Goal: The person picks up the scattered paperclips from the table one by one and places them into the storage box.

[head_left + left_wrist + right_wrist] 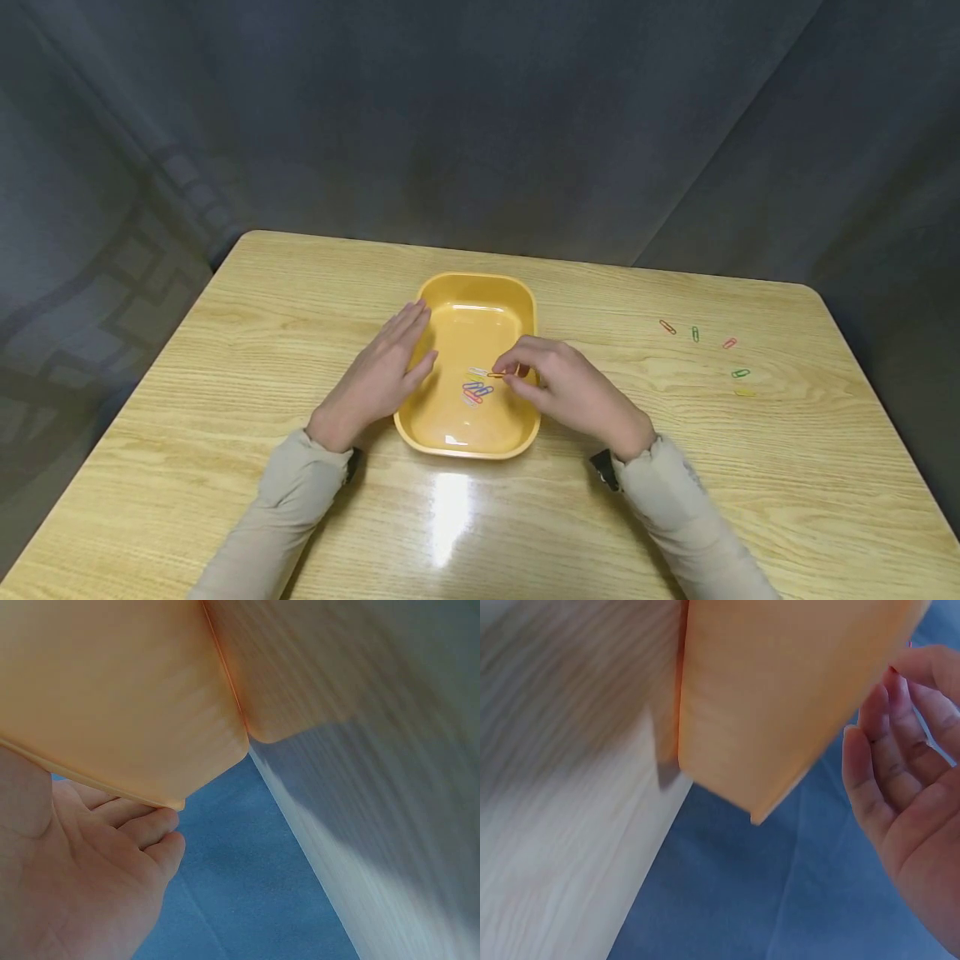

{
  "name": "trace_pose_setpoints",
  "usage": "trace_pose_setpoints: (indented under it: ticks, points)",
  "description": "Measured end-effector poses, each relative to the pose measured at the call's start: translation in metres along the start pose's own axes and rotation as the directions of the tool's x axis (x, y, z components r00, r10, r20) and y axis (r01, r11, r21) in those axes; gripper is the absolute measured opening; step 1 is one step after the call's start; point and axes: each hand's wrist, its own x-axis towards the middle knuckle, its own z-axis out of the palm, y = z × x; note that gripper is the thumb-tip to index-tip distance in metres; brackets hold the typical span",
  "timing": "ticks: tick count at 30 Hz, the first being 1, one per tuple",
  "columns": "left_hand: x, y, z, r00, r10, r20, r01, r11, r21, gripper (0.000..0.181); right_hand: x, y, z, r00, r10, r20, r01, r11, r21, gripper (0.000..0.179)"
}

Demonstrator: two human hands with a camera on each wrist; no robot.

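Observation:
A yellow-orange plastic tray (467,455) stands on the table, with a small cluster of blue paper clips (483,391), pink, white and yellow ones on its floor. My left hand (378,367) rests along the tray's left rim, fingers straight and thumb reaching over the inside; the left wrist view shows the fingertips (169,819) right at the rim. Over the right side of the tray, my right hand (562,383) pinches an orange paper clip (496,375) between thumb and fingertips, close over the cluster. The tray wall hides the clips from both wrist views.
To the right on the wooden table (630,517) lie several scattered paper clips: a red one (667,327), a green one (695,334), a pink one (730,343), another green one (741,374) and a yellow one (745,392). A dark curtain (480,125) hangs behind the table.

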Motion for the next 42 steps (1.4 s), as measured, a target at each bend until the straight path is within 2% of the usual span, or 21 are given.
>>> trace_pose_setpoints:
  ticks: [8,24,37,42]
  points:
    - [0.000,-0.002,0.001,1.000,0.011,-0.017,-0.011,1.000,0.012,0.062,0.007,-0.005,0.013,0.998,-0.026,0.064,0.027,1.000,-0.011,0.015]
    - [-0.001,-0.002,0.000,1.000,-0.002,-0.003,0.002,1.000,0.008,0.063,0.014,-0.005,0.032,0.990,-0.071,0.119,0.074,0.997,-0.021,0.010]
    - [0.000,-0.003,0.000,1.000,0.012,-0.007,-0.012,1.000,0.005,0.062,0.019,-0.007,0.041,0.983,-0.047,0.175,0.058,0.997,-0.058,0.013]
    - [0.000,-0.003,0.001,1.000,0.016,-0.010,-0.016,1.000,0.005,0.062,0.019,-0.008,0.045,0.984,-0.039,0.172,0.056,0.994,-0.095,0.011]
